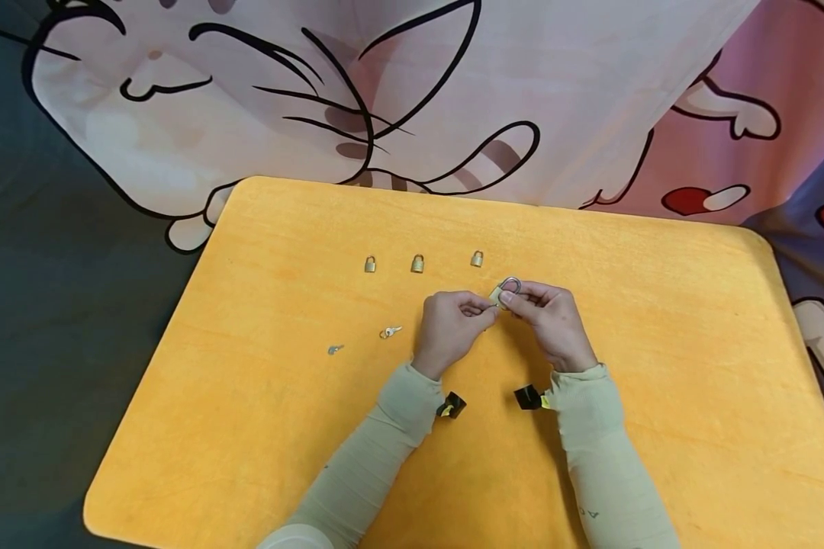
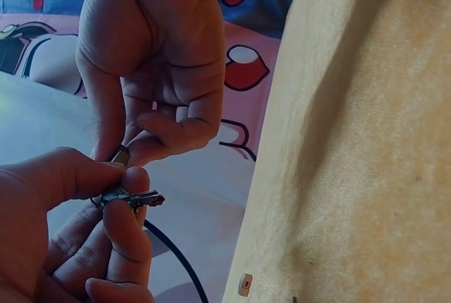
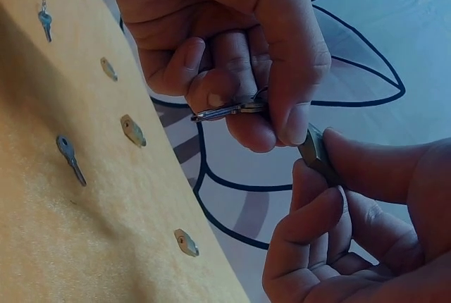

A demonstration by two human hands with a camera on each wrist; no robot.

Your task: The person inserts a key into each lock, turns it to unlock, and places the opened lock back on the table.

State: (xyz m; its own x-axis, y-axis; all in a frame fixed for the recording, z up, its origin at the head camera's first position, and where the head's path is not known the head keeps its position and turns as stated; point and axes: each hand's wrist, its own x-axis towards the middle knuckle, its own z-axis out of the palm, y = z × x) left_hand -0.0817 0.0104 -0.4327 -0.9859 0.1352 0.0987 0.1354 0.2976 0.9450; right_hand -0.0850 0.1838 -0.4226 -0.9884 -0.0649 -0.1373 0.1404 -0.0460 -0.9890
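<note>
Head view. One padlock [image 1: 496, 294]: pale brass-toned body, thick polished U-shaped shackle; located between the two hands, over the counter [image 1: 693, 328]. Right hand [image 1: 552, 324]: thumb and fingers pinching the padlock. Left hand [image 1: 453, 328]: fingertips pinched together at the padlock's lower end; the piece held there is too small to tell. Three small padlocks, brass-toned, shackles away from the wearer: left [image 1: 370, 265], middle [image 1: 417, 264], right [image 1: 477, 259]; set apart in a loose row near the far edge. Ringed key [image 1: 390, 332] and grey key [image 1: 335, 349], both flat metal, lying left of the left hand. Sleeves [image 1: 371, 450], pale green, soft knit, with a gap between the forearms. Counter: yellow, faintly mottled, rounded corners, extending well beyond the right hand. Behind: hanging cloth [image 1: 577, 84], white and pink, cat print in heavy black outline.

Left wrist view. Metal keys [image 2: 144, 198], shiny, toothed, gripped between the left hand's thumb and fingers; padlock edge-on just beside, pinched by the right hand. One small padlock near the counter's edge; grain fine and speckled.

Right wrist view. Padlock body slim, bevelled, between right thumb and fingertips; left thumb touching or nearly touching its end. Small padlocks present hexagonal ends, the nearest with a dark keyhole. Two keys lie apart, round-headed.
</note>
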